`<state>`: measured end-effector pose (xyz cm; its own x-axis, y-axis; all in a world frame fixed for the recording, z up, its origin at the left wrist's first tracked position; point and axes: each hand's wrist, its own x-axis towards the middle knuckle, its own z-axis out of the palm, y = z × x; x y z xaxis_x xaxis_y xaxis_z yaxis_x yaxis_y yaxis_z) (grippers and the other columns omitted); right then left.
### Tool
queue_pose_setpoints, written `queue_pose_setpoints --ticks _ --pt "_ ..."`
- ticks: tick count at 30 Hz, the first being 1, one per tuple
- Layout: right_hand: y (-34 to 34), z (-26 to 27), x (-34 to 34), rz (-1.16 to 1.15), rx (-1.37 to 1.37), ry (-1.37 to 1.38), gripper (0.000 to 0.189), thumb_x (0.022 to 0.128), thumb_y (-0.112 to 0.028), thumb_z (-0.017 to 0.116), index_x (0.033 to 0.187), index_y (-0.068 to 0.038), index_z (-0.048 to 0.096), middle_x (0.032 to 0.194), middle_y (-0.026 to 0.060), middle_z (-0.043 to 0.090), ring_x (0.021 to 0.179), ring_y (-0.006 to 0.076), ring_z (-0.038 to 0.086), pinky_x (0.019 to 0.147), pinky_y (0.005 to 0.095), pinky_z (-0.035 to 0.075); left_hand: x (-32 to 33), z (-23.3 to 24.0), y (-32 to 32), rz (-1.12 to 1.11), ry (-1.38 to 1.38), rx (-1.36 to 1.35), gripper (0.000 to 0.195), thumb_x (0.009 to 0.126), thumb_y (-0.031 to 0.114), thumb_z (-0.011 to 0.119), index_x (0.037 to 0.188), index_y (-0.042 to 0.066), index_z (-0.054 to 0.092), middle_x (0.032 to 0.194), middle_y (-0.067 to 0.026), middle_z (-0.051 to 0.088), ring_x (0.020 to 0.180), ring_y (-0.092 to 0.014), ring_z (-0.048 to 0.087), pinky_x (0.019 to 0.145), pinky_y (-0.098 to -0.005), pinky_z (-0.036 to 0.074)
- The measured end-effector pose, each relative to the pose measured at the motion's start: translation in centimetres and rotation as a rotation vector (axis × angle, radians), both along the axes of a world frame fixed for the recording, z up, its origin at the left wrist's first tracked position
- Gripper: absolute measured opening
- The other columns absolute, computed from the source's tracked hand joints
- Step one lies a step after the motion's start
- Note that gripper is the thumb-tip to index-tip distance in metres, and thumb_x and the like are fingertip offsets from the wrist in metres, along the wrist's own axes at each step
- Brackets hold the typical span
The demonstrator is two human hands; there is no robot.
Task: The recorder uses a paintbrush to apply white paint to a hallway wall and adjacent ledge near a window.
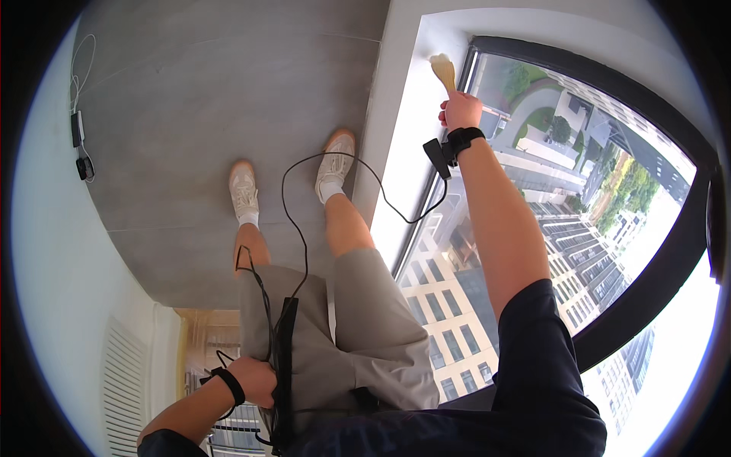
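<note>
My right hand [461, 110] is closed around the handle of a flat wooden brush [444, 71] with pale bristles. The bristle end lies at the white window sill [420, 114], near its far corner beside the dark frame. A black device on a wrist strap [438, 155] sits at my right wrist, and a black cable runs from it down to my waist. My left hand [255, 381] rests at my hip against a black strap and cables; its fingers are partly hidden, so whether it grips anything is unclear.
A large window with a dark frame [645, 320] is on the right, with buildings and greenery far below. My feet stand on the grey floor [171, 114]. White cables and a black adapter [76, 129] lie along the left wall. A slatted vent [123, 383] is at lower left.
</note>
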<state>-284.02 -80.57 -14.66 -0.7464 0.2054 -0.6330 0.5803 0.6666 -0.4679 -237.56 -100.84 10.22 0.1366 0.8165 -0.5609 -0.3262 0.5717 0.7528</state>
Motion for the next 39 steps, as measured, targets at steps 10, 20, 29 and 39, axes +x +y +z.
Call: queue_pose_setpoints --ticks 10,20,29,39 --pt "9.3 -4.8 6.0 -0.264 -0.24 -0.191 0.028 0.094 -0.023 0.049 0.102 0.002 0.06 0.054 0.0041 0.048 0.039 0.0143 0.048 0.035 0.0289 0.037 0.5 -0.9 2.8 0.082 -0.053 0.038 0.033 0.07 0.039 0.061 0.081 0.009 0.071 0.08 -0.0151 0.069 0.08 -0.033 0.067 0.071 -0.0431 0.055" --pt "25.0 -1.1 31.8 -0.55 -0.106 -0.531 0.027 0.097 -0.029 0.05 0.099 -0.004 0.06 0.053 -0.0024 0.041 0.036 0.0084 0.036 0.033 0.0253 0.026 2.5 -1.2 -0.4 0.014 -0.058 0.035 0.029 0.069 0.036 0.062 0.075 0.008 0.07 0.07 -0.0136 0.067 0.069 -0.033 0.067 0.063 -0.0429 0.055" --pt "47.8 -0.3 54.1 0.455 0.752 -0.807 0.025 0.087 -0.027 0.06 0.085 -0.006 0.074 0.064 0.0141 0.066 0.063 0.0198 0.067 0.054 0.0349 0.049 3.6 -1.3 -4.1 0.153 0.03 0.051 0.02 0.067 0.033 0.066 0.069 0.014 0.068 0.064 -0.0085 0.064 0.061 -0.03 0.065 0.054 -0.0404 0.054" --pt "29.8 -4.5 39.7 -0.569 0.46 -0.829 0.018 0.084 -0.011 0.046 0.073 -0.003 0.056 0.051 0.0102 0.043 0.041 0.0228 0.046 0.038 0.0391 0.037 4.5 0.3 -4.0 0.116 -0.072 -0.017 0.022 0.067 0.032 0.065 0.074 0.012 0.067 0.066 -0.0112 0.063 0.064 -0.034 0.064 0.057 -0.0429 0.054"
